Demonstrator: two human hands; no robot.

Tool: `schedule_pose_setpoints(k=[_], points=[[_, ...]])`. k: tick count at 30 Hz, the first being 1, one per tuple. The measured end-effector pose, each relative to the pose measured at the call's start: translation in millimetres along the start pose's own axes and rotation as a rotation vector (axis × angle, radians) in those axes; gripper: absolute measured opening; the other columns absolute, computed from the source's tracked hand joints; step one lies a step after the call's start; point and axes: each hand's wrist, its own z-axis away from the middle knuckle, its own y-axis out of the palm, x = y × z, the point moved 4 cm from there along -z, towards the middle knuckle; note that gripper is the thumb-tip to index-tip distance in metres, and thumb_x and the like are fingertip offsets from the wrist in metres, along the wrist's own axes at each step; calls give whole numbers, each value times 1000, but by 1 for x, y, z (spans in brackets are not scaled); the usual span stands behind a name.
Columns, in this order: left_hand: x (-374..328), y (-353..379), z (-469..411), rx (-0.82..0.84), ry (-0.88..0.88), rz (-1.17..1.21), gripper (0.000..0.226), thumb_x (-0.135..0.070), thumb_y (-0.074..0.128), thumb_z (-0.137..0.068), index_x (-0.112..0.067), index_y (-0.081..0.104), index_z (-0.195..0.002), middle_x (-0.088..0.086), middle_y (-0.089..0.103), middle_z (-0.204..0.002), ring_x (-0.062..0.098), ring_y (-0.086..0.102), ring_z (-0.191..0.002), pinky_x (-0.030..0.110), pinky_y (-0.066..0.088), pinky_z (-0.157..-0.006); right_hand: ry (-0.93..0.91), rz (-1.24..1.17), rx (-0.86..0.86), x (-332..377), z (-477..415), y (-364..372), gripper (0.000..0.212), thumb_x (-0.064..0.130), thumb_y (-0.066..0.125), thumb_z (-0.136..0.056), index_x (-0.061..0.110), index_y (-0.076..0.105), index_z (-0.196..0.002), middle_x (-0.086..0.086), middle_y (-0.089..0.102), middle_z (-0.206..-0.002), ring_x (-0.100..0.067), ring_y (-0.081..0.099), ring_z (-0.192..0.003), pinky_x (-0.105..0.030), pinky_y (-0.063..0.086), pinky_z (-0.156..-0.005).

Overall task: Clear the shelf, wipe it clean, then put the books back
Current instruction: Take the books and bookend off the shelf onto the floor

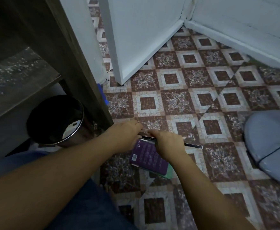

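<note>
While both arms reached down from the bottom of the frame toward the patterned floor (pixel 182 83), the left hand (pixel 127 130) and the right hand (pixel 167 144) met at the centre on a thin dark book (pixel 148 138); it was seen edge-on, sloping down to the right; the right hand's fingers were curled over its upper edge, gripping it; the left hand's fingers were bent round its left end, though blur hid the exact grip; just below the hands a purple book (pixel 149 158) lay flat on the floor, on top of a green book (pixel 168 174) whose corner showed at lower right; at the left, the wooden shelf (pixel 19 77) looked dusty and speckled; a black bin (pixel 56 120) stood below it; a white door (pixel 144 39) filled the upper centre; a grey-blue cushion (pixel 272 146) lay at the right edge.
</note>
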Motion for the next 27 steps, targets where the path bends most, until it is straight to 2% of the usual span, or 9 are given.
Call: schedule_pose_setpoints(k=[4, 6, 9, 12, 17, 19, 24, 26, 27], points=[[4, 7, 0, -22, -3, -10, 34, -26, 50, -95, -17, 48, -128, 2, 51, -123, 20, 50, -110, 34, 47, -90, 38, -40, -141, -5, -11, 44, 50, 7, 60, -86, 31, 57, -130, -1, 69, -107, -29, 67, -88, -37, 52, -67], [9, 13, 2, -27, -7, -14, 34, -26, 51, -95, -18, 48, -128, 1, 51, -122, 19, 50, -111, 34, 47, -91, 46, -84, -206, -5, -11, 66, 53, 3, 66, -81, 24, 60, -129, -6, 68, -112, -30, 67, -97, -46, 56, -75], [18, 18, 4, -36, -54, 5, 35, -29, 54, -94, -19, 48, -127, -1, 51, -122, 18, 49, -111, 34, 47, -93, 63, -76, -60, -4, -11, 103, 64, 6, 54, -91, 26, 34, -148, -5, 46, -145, -29, 47, -130, -51, 41, -102], [23, 22, 6, -36, -56, -18, 36, -28, 52, -96, -20, 46, -130, -2, 48, -124, 16, 47, -112, 32, 45, -92, 32, -56, 154, -3, -7, 136, 79, 10, 56, -92, 29, 10, -154, -4, 24, -155, -29, 29, -140, -53, 32, -109], [24, 26, 5, -59, -3, -59, 38, -24, 50, -97, -20, 43, -134, -2, 48, -126, 16, 45, -115, 29, 41, -94, 27, -86, 383, -3, 9, 185, 86, 12, 61, -90, 33, 6, -153, -8, 19, -157, -36, 22, -142, -56, 29, -110], [25, 29, 4, -51, 8, -71, 40, -24, 51, -96, -20, 43, -135, -2, 48, -127, 16, 45, -116, 29, 41, -96, 39, -105, 428, -4, 12, 195, 88, 9, 60, -91, 35, 4, -153, -7, 9, -160, -38, 12, -145, -56, 28, -111], [29, 36, 5, -27, -15, -66, 41, -27, 51, -96, -21, 43, -135, -2, 48, -127, 16, 44, -118, 29, 42, -98, 8, -160, 619, -3, 15, 205, 96, 4, 63, -88, 37, 1, -154, -1, -19, -160, -34, -11, -147, -58, 40, -104], [29, 34, 5, -23, -24, -56, 42, -28, 52, -96, -21, 43, -136, -3, 48, -127, 15, 44, -118, 28, 41, -98, 10, -170, 656, -6, 13, 204, 91, 10, 63, -88, 35, 5, -154, 0, -17, -161, -34, -9, -148, -58, 35, -108], [28, 33, 6, -24, -27, -50, 42, -28, 53, -96, -21, 43, -136, -3, 48, -127, 15, 44, -117, 27, 41, -97, 11, -165, 650, -6, 11, 199, 83, 15, 62, -89, 33, 13, -154, -2, -7, -162, -35, 1, -148, -57, 34, -109]])
